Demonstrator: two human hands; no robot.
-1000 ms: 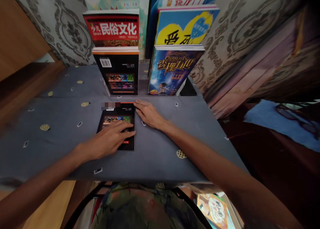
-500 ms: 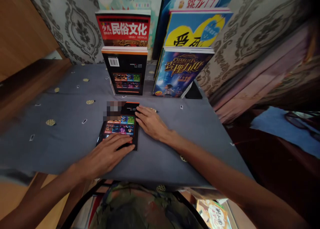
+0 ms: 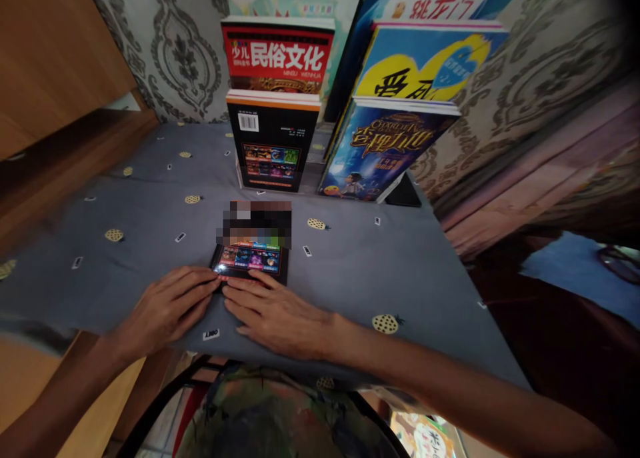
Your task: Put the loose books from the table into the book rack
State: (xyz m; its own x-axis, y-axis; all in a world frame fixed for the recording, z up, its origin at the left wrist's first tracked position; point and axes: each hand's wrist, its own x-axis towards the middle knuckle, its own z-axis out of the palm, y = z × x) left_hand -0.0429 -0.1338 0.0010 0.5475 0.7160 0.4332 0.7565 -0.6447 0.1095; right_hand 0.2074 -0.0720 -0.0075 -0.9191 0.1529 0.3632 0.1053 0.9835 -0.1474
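Observation:
A black book (image 3: 250, 261) with rows of small bright pictures lies on the cloth-covered table, its upper part blurred by blocks. My left hand (image 3: 175, 305) rests at its lower left corner, fingers stretched out and fingertips touching the edge. Across the lower edge of the cover lies my right hand (image 3: 277, 315), palm down with its fingers extended, hiding part of that edge. Neither hand grips the book. Just behind it stands a similar black book (image 3: 273, 135), back cover and barcode facing me.
On the right stands a blue book (image 3: 383, 148) with gold lettering. Behind are a red book (image 3: 280, 55) and a blue-and-yellow book (image 3: 430, 58). The grey tablecloth (image 3: 340, 271) has pineapple prints. Glasses (image 3: 620, 265) lie on blue cloth at the far right.
My right hand has moved from the book's right upper edge down to its lower edge. My left hand has slid off the cover to the lower left corner. The view has shifted slightly.

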